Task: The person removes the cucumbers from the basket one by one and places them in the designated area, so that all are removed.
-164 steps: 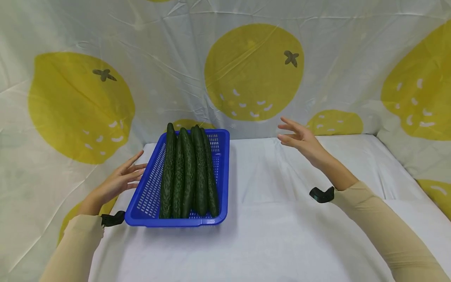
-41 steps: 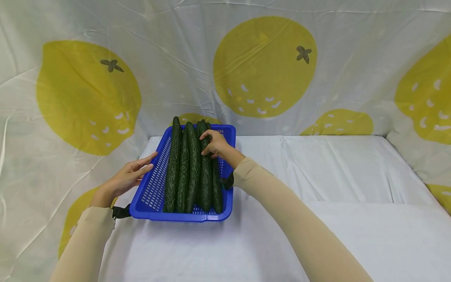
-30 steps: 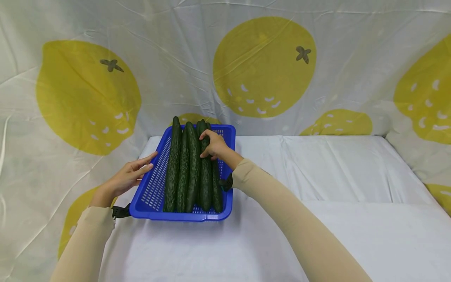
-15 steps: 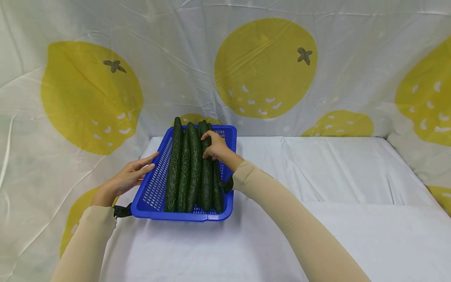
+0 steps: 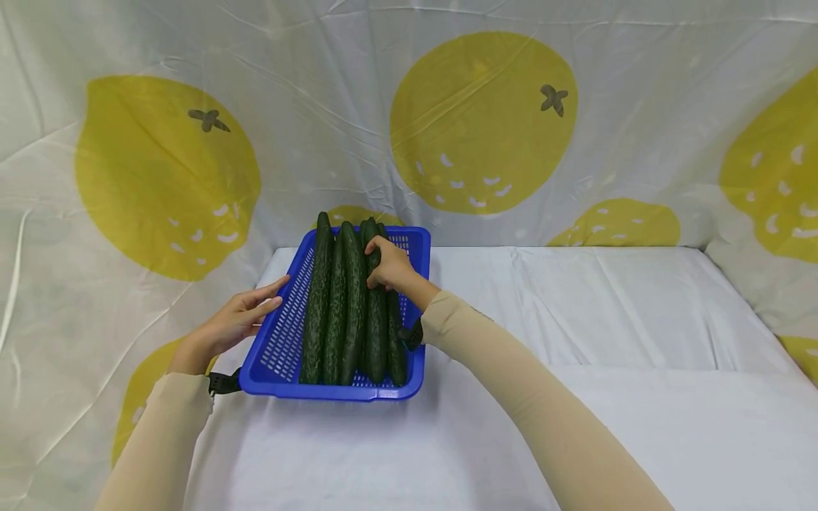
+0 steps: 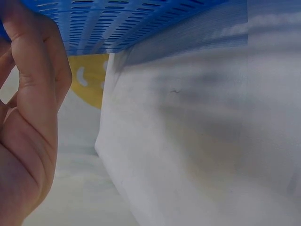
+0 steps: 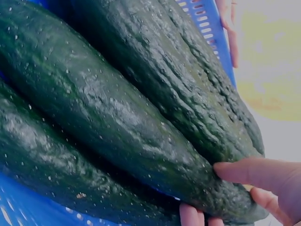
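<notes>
Several long dark green cucumbers (image 5: 316,312) lie side by side in a blue perforated plastic basket (image 5: 271,390). In the head view my right hand (image 5: 391,264) reaches over the basket's right side and pinches one cucumber (image 5: 377,333) near its far end. The right wrist view shows the thumb (image 7: 244,170) on one side of that cucumber (image 7: 108,113) and fingertips (image 7: 190,214) on the other. My left hand (image 5: 233,319) touches the basket's left rim with extended fingertips. In the left wrist view its fingers reach up beside the basket's slotted wall (image 6: 108,23), their tips partly hidden.
The basket stands on a white cloth-covered table (image 5: 575,426), near its back left corner. Behind it hangs a pale curtain (image 5: 307,142) printed with large yellow lemons. White tabletop stretches to the right of the basket and in front of it.
Since the oldest frame, my right hand has moved left from above the table to a cucumber, and my left hand has come onto the rim. Over the last second both hands have stayed nearly still.
</notes>
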### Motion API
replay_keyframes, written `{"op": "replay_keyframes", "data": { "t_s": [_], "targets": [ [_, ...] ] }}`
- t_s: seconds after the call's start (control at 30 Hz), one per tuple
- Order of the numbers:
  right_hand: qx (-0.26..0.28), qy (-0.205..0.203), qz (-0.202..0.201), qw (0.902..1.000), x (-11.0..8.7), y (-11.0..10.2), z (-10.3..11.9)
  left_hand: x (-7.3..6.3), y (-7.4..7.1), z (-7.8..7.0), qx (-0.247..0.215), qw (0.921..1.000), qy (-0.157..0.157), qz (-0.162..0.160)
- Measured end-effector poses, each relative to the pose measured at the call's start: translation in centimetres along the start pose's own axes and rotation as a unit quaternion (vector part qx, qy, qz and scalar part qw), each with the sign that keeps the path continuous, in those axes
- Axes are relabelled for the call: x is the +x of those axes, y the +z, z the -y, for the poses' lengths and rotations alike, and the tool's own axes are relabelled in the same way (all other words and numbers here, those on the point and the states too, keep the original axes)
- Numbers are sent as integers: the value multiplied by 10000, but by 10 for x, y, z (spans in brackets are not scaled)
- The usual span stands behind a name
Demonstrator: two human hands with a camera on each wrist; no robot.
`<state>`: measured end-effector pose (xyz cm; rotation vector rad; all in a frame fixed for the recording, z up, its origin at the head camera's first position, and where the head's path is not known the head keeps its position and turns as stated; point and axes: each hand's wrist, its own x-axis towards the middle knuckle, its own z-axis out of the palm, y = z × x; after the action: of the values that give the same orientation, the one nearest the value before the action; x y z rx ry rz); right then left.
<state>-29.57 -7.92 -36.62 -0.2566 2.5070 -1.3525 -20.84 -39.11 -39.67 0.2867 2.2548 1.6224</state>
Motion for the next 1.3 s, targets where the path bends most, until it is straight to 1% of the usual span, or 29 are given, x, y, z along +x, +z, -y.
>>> {"op": "replay_keyframes", "data": {
  "t_s": [0.23, 0.5, 0.7, 0.8, 0.9, 1.03, 1.13, 1.3],
  "targets": [
    [216, 286, 0, 9994, 0, 3, 2, 1, -1, 1, 69, 10000, 36, 27],
    [336, 353, 94, 9988, 1, -1, 3, 0, -2, 2, 78, 9999, 48, -48],
    [268, 474, 61, 9985, 1, 0, 3, 1, -1, 2, 28, 10000, -11, 19],
    [275, 424, -2, 9987, -1, 0, 2, 2, -2, 3, 13, 10000, -38, 17],
    [268, 227, 8, 9994, -4, -2, 2, 1, -2, 3, 22, 10000, -41, -9],
    [44, 47, 34, 10000, -4, -4, 2, 1, -1, 2, 39, 10000, -61, -45],
    [-75, 44, -47, 10000, -3, -4, 3, 1, -1, 2, 22, 10000, -67, -63],
    [153, 236, -288, 9992, -4, -4, 3, 1, -1, 2, 25, 10000, -76, -49]
  ]
}}
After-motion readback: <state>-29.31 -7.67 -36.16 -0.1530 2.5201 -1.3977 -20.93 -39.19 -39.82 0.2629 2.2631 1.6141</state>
